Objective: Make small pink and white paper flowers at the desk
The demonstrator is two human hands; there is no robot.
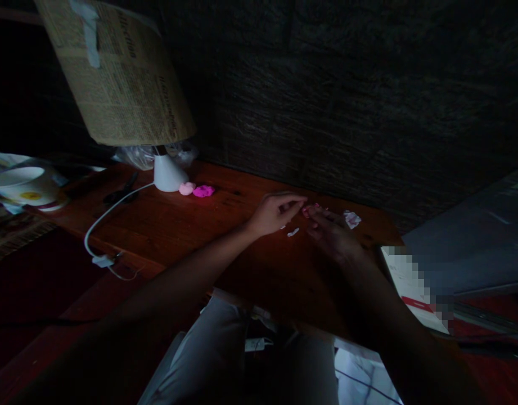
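Observation:
Over the wooden table, my left hand [274, 214] and my right hand [333, 232] come together, fingertips nearly touching. The right fingers are closed on a small pink piece [306, 211], perhaps modelling clay. Thumb and forefinger of the left hand are pinched right beside it; what they hold, if anything, is too small to make out. Below the hands lies a small white scrap [293, 232]. Past the right fingers rests a crumpled pale scrap [352, 219]. A light pink lump [187, 188] and a bright magenta lump [204, 191] sit farther left.
A lamp [124, 79] with a newsprint shade stands at the left, its white cable [90, 228] hanging over the table [262, 264] edge. Dark scissors [119, 196] and a paper cup [20, 185] are left of it. At the right edge lies a white box or book [404, 281].

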